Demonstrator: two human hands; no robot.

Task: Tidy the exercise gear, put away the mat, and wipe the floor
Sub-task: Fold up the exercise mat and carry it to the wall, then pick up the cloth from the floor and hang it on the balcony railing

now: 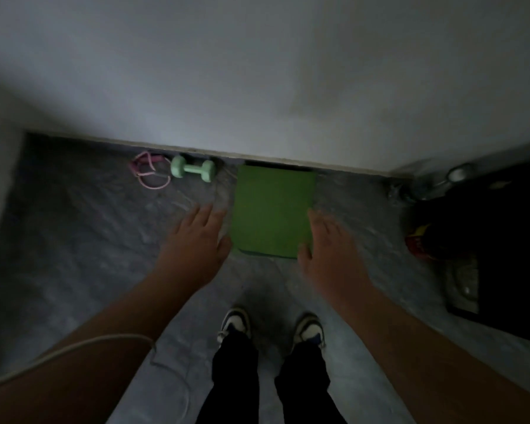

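Observation:
A folded green mat (273, 209) lies on the grey floor with its far edge against the wall. To its left, by the skirting, sit a mint-green dumbbell (192, 172) and a coiled pink band (149, 174). My left hand (196, 243) hovers with fingers spread beside the mat's left edge. My right hand (328, 249) is spread the same way at the mat's right edge, its fingertips overlapping the edge. Neither hand holds anything.
A white wall (257, 71) stands straight ahead. Dark furniture (502, 240) with a metal fitting and a red-and-yellow object (418, 243) fills the right side. My two feet in white-and-blue shoes (234, 324) stand just behind the mat. A thin white cord (74, 347) crosses my left forearm.

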